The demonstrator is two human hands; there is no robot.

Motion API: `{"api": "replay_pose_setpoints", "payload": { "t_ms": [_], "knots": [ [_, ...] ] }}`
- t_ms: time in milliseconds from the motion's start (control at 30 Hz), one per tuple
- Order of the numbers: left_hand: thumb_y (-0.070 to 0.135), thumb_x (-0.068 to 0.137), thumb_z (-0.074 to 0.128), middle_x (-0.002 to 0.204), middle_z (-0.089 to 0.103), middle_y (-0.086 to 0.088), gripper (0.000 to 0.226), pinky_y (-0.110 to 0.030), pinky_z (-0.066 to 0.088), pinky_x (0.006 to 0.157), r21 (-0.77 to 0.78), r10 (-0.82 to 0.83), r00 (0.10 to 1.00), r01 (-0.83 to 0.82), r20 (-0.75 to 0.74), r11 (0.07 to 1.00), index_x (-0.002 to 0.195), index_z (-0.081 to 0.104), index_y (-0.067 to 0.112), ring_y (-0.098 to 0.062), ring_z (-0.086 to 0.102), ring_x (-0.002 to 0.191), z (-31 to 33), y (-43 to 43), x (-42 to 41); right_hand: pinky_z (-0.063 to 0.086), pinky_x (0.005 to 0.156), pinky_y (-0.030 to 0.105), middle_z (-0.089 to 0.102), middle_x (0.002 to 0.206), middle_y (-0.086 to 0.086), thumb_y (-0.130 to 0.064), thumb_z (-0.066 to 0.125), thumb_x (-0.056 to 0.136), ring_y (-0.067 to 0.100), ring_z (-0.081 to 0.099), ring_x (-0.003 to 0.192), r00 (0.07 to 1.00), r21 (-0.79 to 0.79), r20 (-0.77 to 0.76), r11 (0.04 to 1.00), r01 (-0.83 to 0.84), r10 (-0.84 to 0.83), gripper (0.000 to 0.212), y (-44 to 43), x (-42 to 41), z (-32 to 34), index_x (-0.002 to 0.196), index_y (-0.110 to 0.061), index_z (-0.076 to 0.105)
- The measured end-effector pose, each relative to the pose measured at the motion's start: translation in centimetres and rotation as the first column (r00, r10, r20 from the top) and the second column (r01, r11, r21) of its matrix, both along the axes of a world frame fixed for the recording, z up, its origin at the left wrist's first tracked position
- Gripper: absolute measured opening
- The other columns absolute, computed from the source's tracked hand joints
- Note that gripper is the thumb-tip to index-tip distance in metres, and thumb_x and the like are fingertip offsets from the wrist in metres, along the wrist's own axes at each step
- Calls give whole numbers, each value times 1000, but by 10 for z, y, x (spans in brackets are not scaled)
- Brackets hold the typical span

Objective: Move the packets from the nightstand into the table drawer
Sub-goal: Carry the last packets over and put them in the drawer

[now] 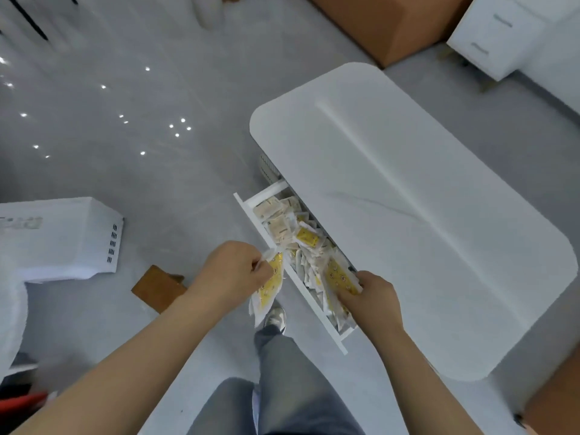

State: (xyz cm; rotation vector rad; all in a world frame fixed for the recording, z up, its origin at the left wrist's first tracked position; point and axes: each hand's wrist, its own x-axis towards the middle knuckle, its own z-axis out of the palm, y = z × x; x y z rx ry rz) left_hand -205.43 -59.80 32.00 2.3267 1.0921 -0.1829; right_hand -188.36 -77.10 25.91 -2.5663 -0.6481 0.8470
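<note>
The white table point(408, 183) has its drawer point(248, 211) pulled open toward me, and several white, beige and yellow packets point(282, 227) fill it. My left hand point(232, 271) grips a bunch of yellow-and-white packets point(268, 287) just outside the drawer's front panel, hanging down over the floor. My right hand point(370, 296) holds another yellow packet point(340, 277) inside the near end of the drawer, among the others.
A white box point(62, 240) lies on the grey floor at the left, with a small brown box point(157, 288) beside it. Larger brown cardboard boxes point(386, 23) and a white cabinet point(502, 36) stand beyond the table. My legs and shoe point(276, 318) are below the drawer.
</note>
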Motion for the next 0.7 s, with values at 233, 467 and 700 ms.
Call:
{"api": "replay_pose_setpoints", "payload": {
  "t_ms": [233,467,700],
  "knots": [
    [27,86,55,49,27,3,44,-23,18,43,20,-124,991,124,44,992,52,30,15,-13,25,46,-11,67,51,28,45,25,48,57,2,-23,63,75,18,43,51,999,8,-17,999,49,-49,25,61,27,0,63,-13,44],
    [20,83,58,49,21,1,49,-26,14,45,43,-266,964,264,32,963,50,22,15,-14,18,46,-26,118,92,29,46,25,45,56,-1,-25,63,76,18,43,53,986,-13,-54,987,159,-159,28,90,44,-12,61,-16,41],
    [21,84,60,46,22,0,50,-28,16,45,16,-397,918,397,11,918,48,24,13,-16,26,45,-65,187,143,33,46,24,56,66,0,-27,62,78,19,53,59,959,-15,-98,964,264,-265,16,135,57,-31,75,-19,48]
  ]
}}
